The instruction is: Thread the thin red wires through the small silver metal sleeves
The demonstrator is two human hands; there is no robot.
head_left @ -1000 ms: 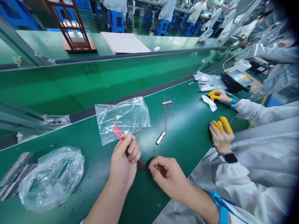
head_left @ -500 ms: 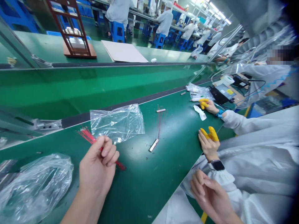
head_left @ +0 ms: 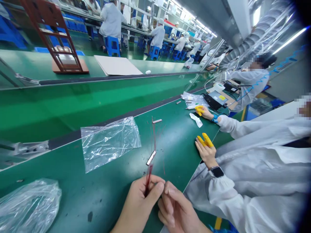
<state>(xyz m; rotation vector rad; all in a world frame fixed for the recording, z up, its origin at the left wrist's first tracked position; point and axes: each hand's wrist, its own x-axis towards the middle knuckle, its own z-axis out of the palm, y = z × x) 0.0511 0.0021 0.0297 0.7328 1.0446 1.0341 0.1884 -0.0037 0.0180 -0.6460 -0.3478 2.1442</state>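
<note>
My left hand (head_left: 142, 200) is closed around a bundle of thin red wires (head_left: 149, 176), whose ends point up and away from me. Beside it, my right hand (head_left: 178, 208) has thumb and fingers pressed together, its fingertips meeting those of the left. What the right fingers pinch, if anything, is hidden; a single thin red wire (head_left: 164, 166) shows just above them. Just beyond the bundle, a small pale strip-shaped part (head_left: 151, 158) lies on the green table with fine red wires running from it. A second such strip (head_left: 157, 121) rests farther off.
A flat clear plastic bag (head_left: 110, 142) lies left of the strips, and a crumpled one (head_left: 31, 207) is at near left. On the right, a co-worker's hands with yellow finger covers (head_left: 206, 150) rest over the table near a white scrap (head_left: 195, 120). A black device (head_left: 216, 99) stands behind.
My left hand has carried the red wires rightward to my right hand, and the wires now point away from me. My right hand has moved left to meet it. The view has shifted.
</note>
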